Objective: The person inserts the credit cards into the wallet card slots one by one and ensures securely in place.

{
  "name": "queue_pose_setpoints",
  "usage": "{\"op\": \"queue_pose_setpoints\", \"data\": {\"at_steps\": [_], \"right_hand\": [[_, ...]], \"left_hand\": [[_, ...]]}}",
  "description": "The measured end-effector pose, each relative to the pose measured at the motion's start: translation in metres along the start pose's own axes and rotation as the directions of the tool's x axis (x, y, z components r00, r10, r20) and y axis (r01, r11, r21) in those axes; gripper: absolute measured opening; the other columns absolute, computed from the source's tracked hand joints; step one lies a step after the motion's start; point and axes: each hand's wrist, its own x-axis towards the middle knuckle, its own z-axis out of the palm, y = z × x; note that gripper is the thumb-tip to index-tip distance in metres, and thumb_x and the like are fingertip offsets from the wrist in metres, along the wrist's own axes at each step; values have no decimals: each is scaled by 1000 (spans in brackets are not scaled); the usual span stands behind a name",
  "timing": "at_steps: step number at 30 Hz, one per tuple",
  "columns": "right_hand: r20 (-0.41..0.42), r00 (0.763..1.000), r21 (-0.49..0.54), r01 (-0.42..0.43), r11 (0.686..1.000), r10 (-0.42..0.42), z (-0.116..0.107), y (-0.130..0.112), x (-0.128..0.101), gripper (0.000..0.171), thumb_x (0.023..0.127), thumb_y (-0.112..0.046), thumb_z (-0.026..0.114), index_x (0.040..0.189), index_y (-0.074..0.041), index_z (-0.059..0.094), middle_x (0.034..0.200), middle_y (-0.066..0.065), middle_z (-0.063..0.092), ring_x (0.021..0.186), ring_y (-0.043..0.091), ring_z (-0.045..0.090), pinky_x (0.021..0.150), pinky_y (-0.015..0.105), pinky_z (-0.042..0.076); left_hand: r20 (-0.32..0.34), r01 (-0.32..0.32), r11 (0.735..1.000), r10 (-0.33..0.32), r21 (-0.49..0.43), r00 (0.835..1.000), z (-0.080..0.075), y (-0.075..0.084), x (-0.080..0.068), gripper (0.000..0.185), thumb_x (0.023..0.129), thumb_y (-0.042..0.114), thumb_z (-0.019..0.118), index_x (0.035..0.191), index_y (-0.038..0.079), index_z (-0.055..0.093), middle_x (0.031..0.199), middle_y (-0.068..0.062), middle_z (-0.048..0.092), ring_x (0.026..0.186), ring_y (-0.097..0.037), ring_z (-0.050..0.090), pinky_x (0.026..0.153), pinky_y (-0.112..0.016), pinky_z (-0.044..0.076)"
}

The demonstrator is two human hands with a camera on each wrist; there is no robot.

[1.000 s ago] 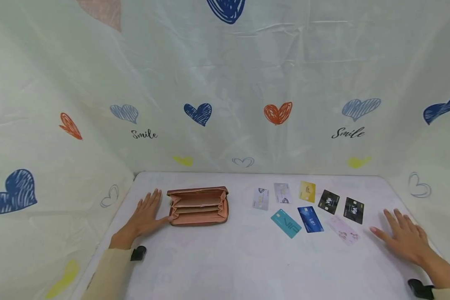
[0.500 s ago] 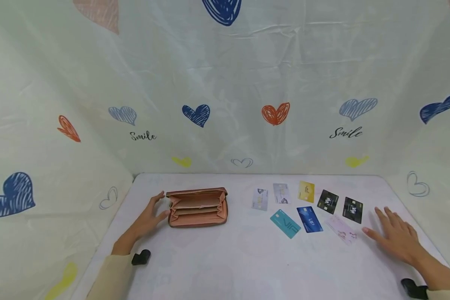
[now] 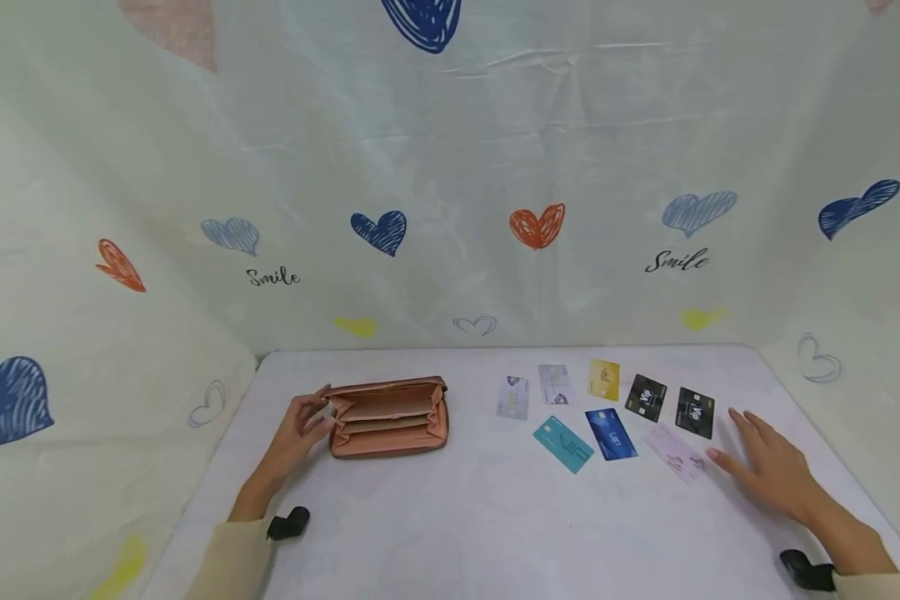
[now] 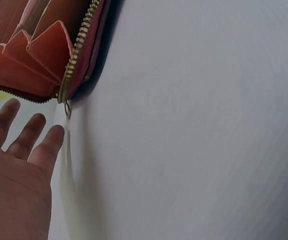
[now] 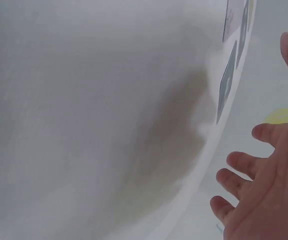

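An open pink zip wallet [image 3: 387,416] lies on the white table [image 3: 465,517], its card pockets showing [image 4: 33,55]. My left hand [image 3: 305,423] is at the wallet's left end with straight, spread fingers [image 4: 33,131] just short of the zipper pull [image 4: 67,108]; it holds nothing. Several cards lie to the right, among them teal [image 3: 562,444], blue [image 3: 611,433], yellow [image 3: 603,379], two black [image 3: 646,397] and a pale pink card [image 3: 675,452]. My right hand [image 3: 757,460] rests flat and open beside the pink card, fingers spread [image 5: 239,162].
A sheet printed with hearts [image 3: 536,225] and the word "Smile" hangs close behind and on both sides of the table. Bare white table surface lies between the wallet and the cards and along the front. Two grey cards [image 3: 512,397] lie nearest the wallet.
My left hand has lifted off the table and brought its fingers up to the wallet's left end. My right hand has slid left, closer to the pink card.
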Motion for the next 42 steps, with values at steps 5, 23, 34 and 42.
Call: {"op": "queue_pose_setpoints", "data": {"at_steps": [5, 23, 34, 42], "right_hand": [[-23, 1000, 58, -3, 998, 5, -2, -7, 3, 87, 101, -35, 70, 151, 22, 28, 142, 52, 31, 127, 70, 33, 100, 83, 31], [36, 988, 185, -157, 970, 153, 2, -33, 16, 77, 97, -17, 71, 145, 28, 31, 136, 53, 38, 124, 68, 40, 101, 75, 38], [-16, 940, 287, -321, 903, 340, 5, -38, 40, 77, 96, -19, 70, 143, 28, 31, 130, 52, 41, 111, 61, 45, 92, 69, 42], [31, 892, 277, -441, 854, 451, 4, -51, 52, 83, 95, -23, 71, 145, 25, 26, 135, 53, 31, 122, 65, 33, 102, 72, 35]], "left_hand": [[-14, 12, 1000, -12, -9, 1000, 2, -5, 0, 31, 107, 6, 58, 133, -10, 47, 169, -30, 26, 139, 7, 36, 116, -30, 32], [-86, 115, 988, -124, -102, 989, 16, -2, 8, 60, 104, 1, 62, 154, -7, 29, 163, -15, 31, 153, -25, 29, 107, -9, 32], [-104, 52, 978, -74, -203, 992, 25, -4, 13, 70, 95, -10, 67, 153, -4, 29, 157, -5, 34, 144, -13, 33, 110, -15, 38], [-99, 93, 973, -115, -210, 988, 23, -9, 11, 83, 92, -13, 69, 159, -2, 23, 164, -9, 27, 150, -18, 29, 114, -16, 36]]}}
